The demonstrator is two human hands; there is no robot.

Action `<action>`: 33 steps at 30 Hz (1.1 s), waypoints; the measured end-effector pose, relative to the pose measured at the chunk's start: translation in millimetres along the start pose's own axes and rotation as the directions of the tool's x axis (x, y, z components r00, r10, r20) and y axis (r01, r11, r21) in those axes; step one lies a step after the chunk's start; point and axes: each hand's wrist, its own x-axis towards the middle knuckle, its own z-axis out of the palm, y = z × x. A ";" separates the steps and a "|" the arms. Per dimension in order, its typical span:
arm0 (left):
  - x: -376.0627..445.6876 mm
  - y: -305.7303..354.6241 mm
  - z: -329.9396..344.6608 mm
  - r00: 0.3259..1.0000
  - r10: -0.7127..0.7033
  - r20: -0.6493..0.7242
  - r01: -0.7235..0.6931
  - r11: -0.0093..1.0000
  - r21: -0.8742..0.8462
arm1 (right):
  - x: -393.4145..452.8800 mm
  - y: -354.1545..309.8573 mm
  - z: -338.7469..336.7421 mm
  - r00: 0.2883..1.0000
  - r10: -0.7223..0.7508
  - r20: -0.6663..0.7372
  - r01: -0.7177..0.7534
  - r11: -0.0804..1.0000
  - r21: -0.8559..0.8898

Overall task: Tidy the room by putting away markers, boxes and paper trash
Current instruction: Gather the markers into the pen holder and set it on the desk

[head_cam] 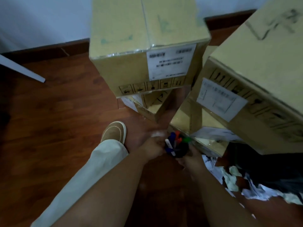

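— Markers, where are they right now?

— Bunched in a dark cup, caps up: blue, orange, green and a white one leaning toward the left. The cup sits between both hands, low over the wooden floor, just in front of the stacked cardboard boxes.

— And the hands themselves?

— The left hand is curled against the cup's left side, fingers at the white marker. The right hand cups it from the near-right side and seems to carry it. Blur hides the fingertips, so I judge both as closed on the cup, the right more surely.

— Which way do the markers point?

— Long axes near upright, tilting a little away from the person, toward the boxes. So the cup's mouth faces up and slightly forward.

— Which hand is nearer for the next move?

— Both touch it, but the right seems to bear the weight; the left looks free to tuck in the leaning marker or let go.

— Anything close by to mind?

— The paper trash lies crumpled on the floor just right of the right forearm, beside a dark bag. A shoe stands left of the cup. I'd guess the cup must stay level when lifted, or the leaning marker may slip out.
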 end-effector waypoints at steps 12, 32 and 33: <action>-143.8 60.0 27.7 0.944 0.329 -0.002 -0.327 0.939 -0.107 | -167.4 -51.8 -51.2 0.999 -0.025 -0.041 0.038 0.941 0.338; -358.4 185.8 226.5 0.628 0.728 0.277 -0.722 0.677 -0.142 | -474.3 -31.6 -236.8 0.785 -0.444 -0.432 0.609 0.680 0.407; -367.1 195.9 236.7 0.595 0.757 0.272 -0.747 0.645 -0.160 | -488.8 -35.5 -246.2 0.750 -0.469 -0.466 0.644 0.677 0.356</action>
